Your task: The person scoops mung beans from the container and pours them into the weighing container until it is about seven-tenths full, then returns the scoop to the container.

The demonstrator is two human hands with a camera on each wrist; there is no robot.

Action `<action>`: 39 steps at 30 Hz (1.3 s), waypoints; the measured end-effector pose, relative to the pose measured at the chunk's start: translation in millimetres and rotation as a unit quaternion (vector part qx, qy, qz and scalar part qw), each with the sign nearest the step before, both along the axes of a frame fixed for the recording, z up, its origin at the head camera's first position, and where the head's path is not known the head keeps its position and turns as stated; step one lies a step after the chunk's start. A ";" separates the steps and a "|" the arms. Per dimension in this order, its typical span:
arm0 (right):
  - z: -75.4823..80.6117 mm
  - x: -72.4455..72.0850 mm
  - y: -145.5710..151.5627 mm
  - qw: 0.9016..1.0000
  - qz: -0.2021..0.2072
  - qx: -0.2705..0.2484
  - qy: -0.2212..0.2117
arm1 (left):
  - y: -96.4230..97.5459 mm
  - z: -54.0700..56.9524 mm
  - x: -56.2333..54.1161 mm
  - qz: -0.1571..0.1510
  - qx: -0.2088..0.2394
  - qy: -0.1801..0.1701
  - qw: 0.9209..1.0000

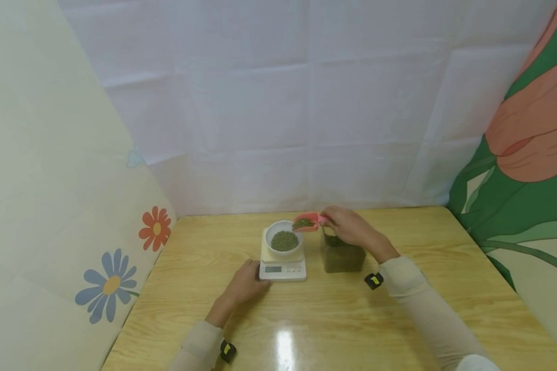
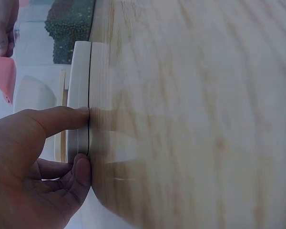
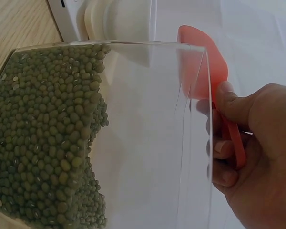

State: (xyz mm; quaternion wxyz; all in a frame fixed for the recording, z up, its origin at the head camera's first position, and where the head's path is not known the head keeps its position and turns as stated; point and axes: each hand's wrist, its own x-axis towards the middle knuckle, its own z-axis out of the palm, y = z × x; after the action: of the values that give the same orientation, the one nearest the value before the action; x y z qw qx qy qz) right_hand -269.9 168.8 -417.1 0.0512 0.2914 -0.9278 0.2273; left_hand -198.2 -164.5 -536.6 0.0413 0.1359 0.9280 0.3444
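Green beans (image 1: 284,241) lie heaped in a smooth, round white bowl (image 1: 280,225) on a pale plastic scale (image 1: 299,276), seen from the head. Marks beside its grey display (image 1: 273,269) are too small to read. The right hand (image 1: 348,226) tilts its wrist above a clear, square-sided box (image 1: 343,260); its coral scoop (image 1: 316,219), loaded with beans, reaches the bowl's rim. Wood grain streaks the glossy tabletop (image 1: 353,319).

From the left wrist, the left hand (image 2: 33,157) pinches the scale's rounded corner between thumb and curled fingers.

From the right wrist, fingers clamp the scoop's slim handle behind the transparent box, whose glossy oval beans slope unevenly.
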 end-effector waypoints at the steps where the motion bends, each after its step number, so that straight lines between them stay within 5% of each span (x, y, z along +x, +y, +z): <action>1: 0.2 -0.2 -0.3 1.000 0.002 0.000 0.001 | -0.1 0.1 0.1 0.000 0.000 -0.001 1.000; 39: 6.3 2.9 -13.9 0.999 0.021 0.040 0.018 | -0.8 -1.1 0.2 -0.006 -0.004 0.008 1.000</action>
State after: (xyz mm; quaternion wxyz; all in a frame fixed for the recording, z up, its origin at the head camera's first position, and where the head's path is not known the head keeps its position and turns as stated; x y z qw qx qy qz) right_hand -267.0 154.9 -410.8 0.0513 0.3171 -0.9285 0.1860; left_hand -198.0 -165.3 -537.6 0.0369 0.1442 0.9287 0.3396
